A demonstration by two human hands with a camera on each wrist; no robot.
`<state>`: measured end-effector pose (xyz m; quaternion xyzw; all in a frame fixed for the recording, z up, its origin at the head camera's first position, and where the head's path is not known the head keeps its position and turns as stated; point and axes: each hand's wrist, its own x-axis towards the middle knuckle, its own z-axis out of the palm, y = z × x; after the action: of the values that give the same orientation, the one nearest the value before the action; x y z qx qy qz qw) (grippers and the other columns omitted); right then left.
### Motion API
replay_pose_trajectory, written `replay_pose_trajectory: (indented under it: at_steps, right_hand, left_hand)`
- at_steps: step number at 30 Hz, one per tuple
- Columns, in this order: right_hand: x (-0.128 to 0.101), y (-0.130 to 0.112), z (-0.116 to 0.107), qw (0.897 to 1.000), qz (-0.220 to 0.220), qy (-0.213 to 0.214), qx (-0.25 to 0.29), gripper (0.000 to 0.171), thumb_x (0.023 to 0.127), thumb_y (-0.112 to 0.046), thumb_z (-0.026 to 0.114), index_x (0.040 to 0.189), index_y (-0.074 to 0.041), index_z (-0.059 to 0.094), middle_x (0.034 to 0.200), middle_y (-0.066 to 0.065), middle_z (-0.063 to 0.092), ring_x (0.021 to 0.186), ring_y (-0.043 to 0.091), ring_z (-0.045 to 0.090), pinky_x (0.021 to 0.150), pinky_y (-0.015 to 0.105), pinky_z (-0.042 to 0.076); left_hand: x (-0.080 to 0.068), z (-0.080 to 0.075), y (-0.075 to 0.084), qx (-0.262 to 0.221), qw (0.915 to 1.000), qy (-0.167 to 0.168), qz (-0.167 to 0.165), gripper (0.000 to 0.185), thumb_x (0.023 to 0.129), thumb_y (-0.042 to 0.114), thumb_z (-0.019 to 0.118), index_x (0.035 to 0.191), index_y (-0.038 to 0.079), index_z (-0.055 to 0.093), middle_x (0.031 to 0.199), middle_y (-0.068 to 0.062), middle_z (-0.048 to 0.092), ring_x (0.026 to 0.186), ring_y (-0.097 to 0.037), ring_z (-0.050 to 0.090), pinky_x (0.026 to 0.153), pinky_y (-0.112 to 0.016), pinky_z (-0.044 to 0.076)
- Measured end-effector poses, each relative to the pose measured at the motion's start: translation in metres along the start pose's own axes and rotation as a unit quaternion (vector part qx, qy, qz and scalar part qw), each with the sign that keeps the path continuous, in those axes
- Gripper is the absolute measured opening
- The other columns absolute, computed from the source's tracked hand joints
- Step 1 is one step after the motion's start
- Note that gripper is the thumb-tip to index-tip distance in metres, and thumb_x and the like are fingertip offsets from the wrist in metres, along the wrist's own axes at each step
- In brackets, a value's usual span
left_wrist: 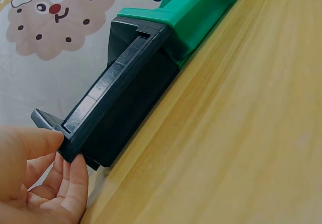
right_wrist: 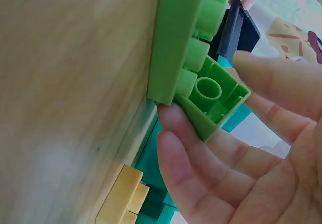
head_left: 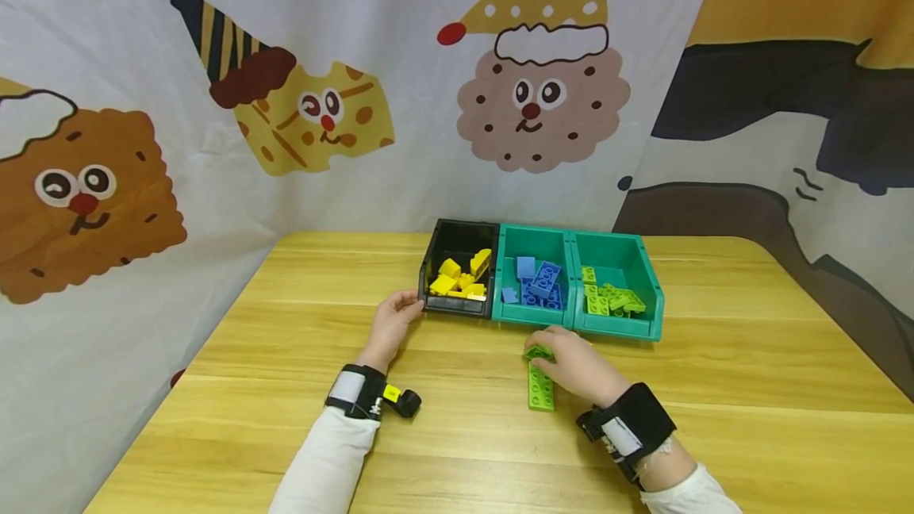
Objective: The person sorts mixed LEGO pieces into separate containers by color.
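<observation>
My left hand (head_left: 405, 308) pinches the front left corner of a black bin (head_left: 457, 305) that holds yellow bricks (head_left: 460, 276); the left wrist view shows the thumb on the bin's (left_wrist: 126, 108) rim and the fingers (left_wrist: 73, 181) under the corner lip. My right hand (head_left: 546, 346) grips a small green brick (head_left: 537, 353) at the far end of a long green brick (head_left: 540, 389) lying flat on the table. In the right wrist view the small brick (right_wrist: 211, 98) is tilted, hollow side showing, against the long brick's (right_wrist: 176, 43) studs, with fingers (right_wrist: 201, 153) curled around it.
Right of the black bin stand two teal bins, one (head_left: 531, 313) with blue bricks, one (head_left: 617, 325) with green bricks. A pale yellow brick (right_wrist: 123, 196) lies on the wooden table (head_left: 286, 339) near my right hand. Printed cloth walls rise behind and at the left.
</observation>
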<state>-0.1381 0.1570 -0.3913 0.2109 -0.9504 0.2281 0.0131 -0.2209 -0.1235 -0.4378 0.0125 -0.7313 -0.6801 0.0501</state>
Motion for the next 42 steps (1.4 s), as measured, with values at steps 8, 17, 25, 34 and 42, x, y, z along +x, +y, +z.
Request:
replay_pose_trajectory:
  at_steps: [8,17,25,34,42]
  right_hand:
    - [0.003,0.002,-0.002,0.999,-0.01,0.037,0.002,0.015,0.087,-0.004,0.065,0.102,-0.006,0.068,0.101,0.008,0.068,0.098,0.026,0.063,0.085,0.042,0.053]
    - [0.005,0.003,-0.004,0.998,0.019,0.054,0.02,0.021,0.088,-0.012,0.065,0.109,-0.006,0.067,0.111,0.013,0.066,0.1,0.028,0.062,0.086,0.045,0.052]
    - [0.005,0.007,-0.01,0.996,0.016,0.084,0.024,0.023,0.088,-0.011,0.067,0.109,-0.005,0.067,0.108,0.015,0.066,0.083,0.02,0.063,0.072,0.036,0.054]
    - [0.002,0.014,-0.019,0.995,0.046,0.081,0.034,0.025,0.089,-0.013,0.065,0.112,-0.005,0.065,0.104,0.016,0.065,0.057,0.011,0.045,0.049,0.023,0.038]
    - [-0.001,0.024,-0.032,0.993,0.061,0.089,0.041,0.028,0.09,-0.013,0.063,0.117,-0.004,0.062,0.105,0.016,0.065,0.051,0.011,0.043,0.044,0.023,0.036]
  left_hand:
    - [0.001,-0.002,-0.001,0.006,0.9999,0.008,-0.003,0.025,0.091,0.004,0.059,0.112,-0.008,0.06,0.102,-0.016,0.062,0.085,-0.009,0.055,0.084,-0.028,0.05]
    - [0.002,-0.003,0.0,0.01,0.9999,0.01,-0.01,0.024,0.09,0.003,0.059,0.113,-0.006,0.061,0.103,-0.015,0.062,0.087,-0.01,0.055,0.081,-0.023,0.049]
    - [0.003,-0.003,0.001,0.011,0.9998,0.007,-0.012,0.024,0.091,0.006,0.06,0.112,-0.005,0.061,0.105,-0.015,0.062,0.091,-0.013,0.056,0.085,-0.026,0.049]
    - [0.003,-0.001,0.0,0.01,0.9999,0.007,-0.009,0.023,0.091,0.005,0.059,0.111,-0.006,0.061,0.104,-0.016,0.062,0.092,-0.014,0.057,0.084,-0.026,0.05]
    - [0.001,0.0,0.001,0.015,0.9999,0.005,-0.007,0.023,0.091,0.005,0.059,0.111,-0.006,0.061,0.104,-0.016,0.062,0.094,-0.016,0.057,0.082,-0.025,0.049]
